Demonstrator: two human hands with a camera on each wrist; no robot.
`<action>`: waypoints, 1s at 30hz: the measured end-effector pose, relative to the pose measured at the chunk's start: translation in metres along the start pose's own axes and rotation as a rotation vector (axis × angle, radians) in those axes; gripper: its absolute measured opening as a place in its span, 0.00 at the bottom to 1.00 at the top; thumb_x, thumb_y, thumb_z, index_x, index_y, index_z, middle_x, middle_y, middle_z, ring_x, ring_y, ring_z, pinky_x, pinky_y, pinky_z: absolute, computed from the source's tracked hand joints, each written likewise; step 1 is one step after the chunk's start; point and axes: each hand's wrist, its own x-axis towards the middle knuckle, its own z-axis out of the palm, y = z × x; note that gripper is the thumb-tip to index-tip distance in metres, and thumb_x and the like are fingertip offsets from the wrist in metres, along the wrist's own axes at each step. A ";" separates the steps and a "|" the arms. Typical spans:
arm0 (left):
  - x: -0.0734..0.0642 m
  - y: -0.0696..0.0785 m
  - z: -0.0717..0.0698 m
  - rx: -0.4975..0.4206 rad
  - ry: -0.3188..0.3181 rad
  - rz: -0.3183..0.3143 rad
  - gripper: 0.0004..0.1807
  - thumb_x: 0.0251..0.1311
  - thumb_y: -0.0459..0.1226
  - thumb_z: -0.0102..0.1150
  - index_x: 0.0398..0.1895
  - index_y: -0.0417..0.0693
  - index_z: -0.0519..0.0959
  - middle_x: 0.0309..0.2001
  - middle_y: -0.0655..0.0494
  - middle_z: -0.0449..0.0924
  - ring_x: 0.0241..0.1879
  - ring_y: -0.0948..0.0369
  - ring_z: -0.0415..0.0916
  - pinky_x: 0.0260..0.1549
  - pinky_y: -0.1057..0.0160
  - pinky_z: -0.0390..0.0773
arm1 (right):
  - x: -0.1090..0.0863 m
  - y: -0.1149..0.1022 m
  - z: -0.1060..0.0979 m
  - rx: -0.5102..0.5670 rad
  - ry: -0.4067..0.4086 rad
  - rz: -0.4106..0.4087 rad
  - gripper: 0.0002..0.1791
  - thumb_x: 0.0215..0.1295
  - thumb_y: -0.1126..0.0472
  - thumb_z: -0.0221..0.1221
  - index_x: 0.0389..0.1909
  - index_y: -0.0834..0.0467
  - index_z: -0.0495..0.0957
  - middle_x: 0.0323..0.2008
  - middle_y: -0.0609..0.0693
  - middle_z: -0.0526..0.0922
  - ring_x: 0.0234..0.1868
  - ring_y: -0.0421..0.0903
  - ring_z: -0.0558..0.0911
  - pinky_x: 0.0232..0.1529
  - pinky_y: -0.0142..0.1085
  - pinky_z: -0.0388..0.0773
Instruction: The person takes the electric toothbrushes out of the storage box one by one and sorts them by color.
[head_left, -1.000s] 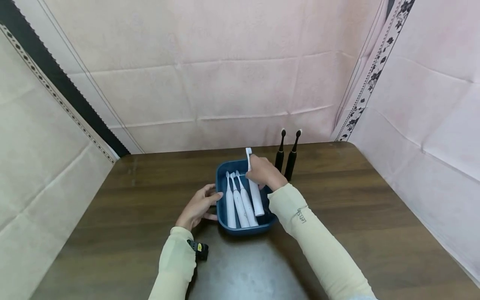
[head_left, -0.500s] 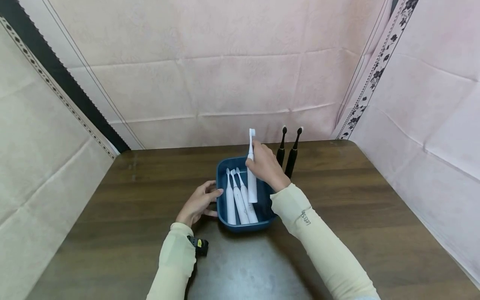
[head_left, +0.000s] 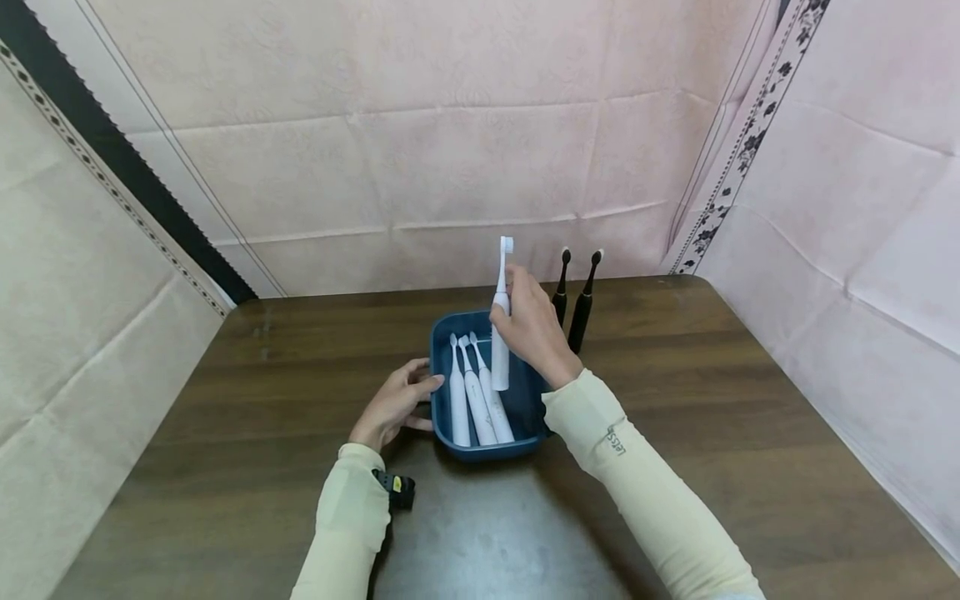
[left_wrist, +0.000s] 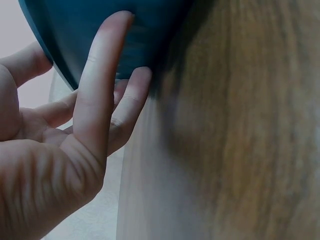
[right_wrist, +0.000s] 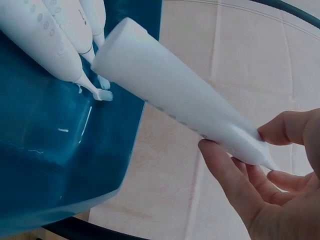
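Toothbrush [head_left: 499,358] aslant in right fingers [right_wrist: 227,170], head [head_left: 507,245] up.

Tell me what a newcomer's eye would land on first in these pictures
Probably the white toothbrush held head-up by the right grip. Next, likely the three white toothbrushes lying side by side in the left part of the blue tray. The two black toothbrushes standing beyond the right grip, near the table's back edge, also stand out.

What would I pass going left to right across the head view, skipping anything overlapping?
Left hand, leftmost lying brush, held brush, right hand, left black brush, right black brush.
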 end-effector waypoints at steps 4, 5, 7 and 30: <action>0.000 0.000 0.000 0.004 -0.004 0.005 0.33 0.63 0.48 0.55 0.69 0.53 0.57 0.61 0.49 0.65 0.57 0.47 0.70 0.36 0.50 0.83 | -0.001 0.000 -0.002 0.022 0.035 -0.009 0.28 0.63 0.64 0.54 0.63 0.58 0.59 0.44 0.55 0.72 0.40 0.48 0.78 0.44 0.45 0.83; 0.000 0.000 0.000 0.004 -0.005 0.006 0.32 0.63 0.47 0.54 0.69 0.53 0.57 0.61 0.49 0.65 0.57 0.47 0.70 0.36 0.50 0.83 | -0.002 0.000 -0.002 0.025 0.042 -0.012 0.28 0.63 0.64 0.55 0.63 0.58 0.59 0.43 0.54 0.72 0.40 0.47 0.78 0.44 0.46 0.83; 0.001 0.000 0.000 -0.001 -0.002 0.005 0.31 0.64 0.46 0.53 0.69 0.54 0.57 0.61 0.49 0.66 0.56 0.47 0.70 0.36 0.50 0.83 | -0.003 -0.001 -0.004 0.032 0.057 -0.021 0.28 0.63 0.64 0.55 0.63 0.57 0.59 0.43 0.54 0.72 0.40 0.47 0.78 0.44 0.46 0.82; 0.001 -0.002 0.002 0.014 0.001 0.004 0.34 0.62 0.49 0.56 0.69 0.55 0.57 0.62 0.49 0.65 0.58 0.47 0.70 0.36 0.49 0.83 | -0.025 0.025 -0.038 0.038 0.207 -0.117 0.30 0.61 0.64 0.58 0.62 0.60 0.58 0.47 0.58 0.73 0.41 0.48 0.76 0.41 0.46 0.83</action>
